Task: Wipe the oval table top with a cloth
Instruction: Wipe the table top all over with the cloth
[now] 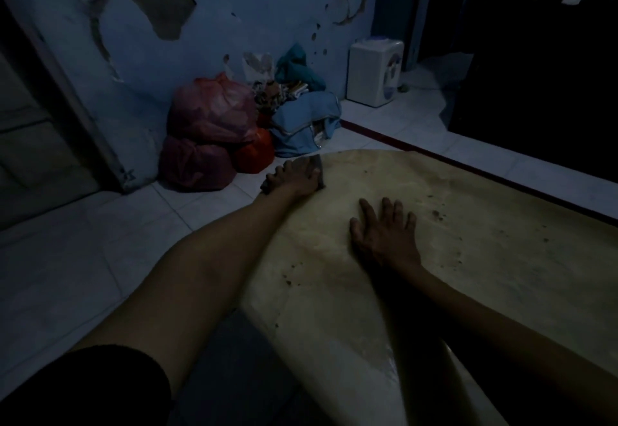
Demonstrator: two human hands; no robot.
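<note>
The oval table top is pale tan and runs from the lower middle to the right edge, with dark crumbs scattered on it. My left hand reaches to the table's far left rim and presses on a small grey cloth, which shows only past the fingers. My right hand lies flat on the table, palm down, fingers spread, holding nothing. The room is dim.
Red plastic bags and a pile of blue clothes lie on the white tiled floor against the peeling wall beyond the table. A white water dispenser stands at the back right. A dark doorway is far right.
</note>
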